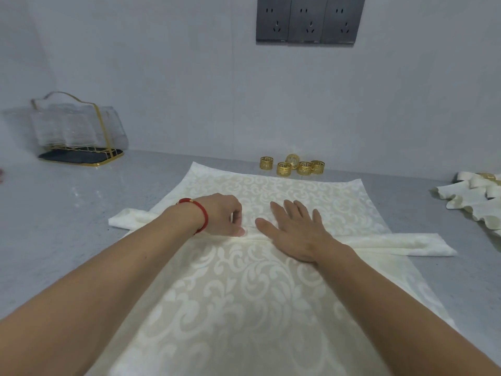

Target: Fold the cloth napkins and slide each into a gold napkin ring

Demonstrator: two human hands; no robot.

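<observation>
Two hands on the cloth, both yours. Left hand [222, 215] has its fingers curled, thumb and fingertips pinching at the napkin [244, 294] fabric along the horizontal crease mid-cloth. Red bracelet [199, 213] on that wrist. Right hand [292, 229] lies flat, fingers spread, palm pressing the napkin just right of the left hand, on the same crease line.

Napkin is cream damask with a scroll pattern, spread on the grey counter [67, 226] from near edge to far. Folded corners stick out left and right at crease level.

Five gold napkin rings [294, 165] sit clustered just past the napkin's far edge, near the wall, fret pattern cut into them. No readable writing on them.

More cream napkins [474, 199] at far right; one appears to be in a gold ring, partly cut off by the frame.

Far left: clear holder with gold wire frame [78, 131] on a dark base. Three dark wall sockets [310, 20] above; small marks on them, too small to read.
</observation>
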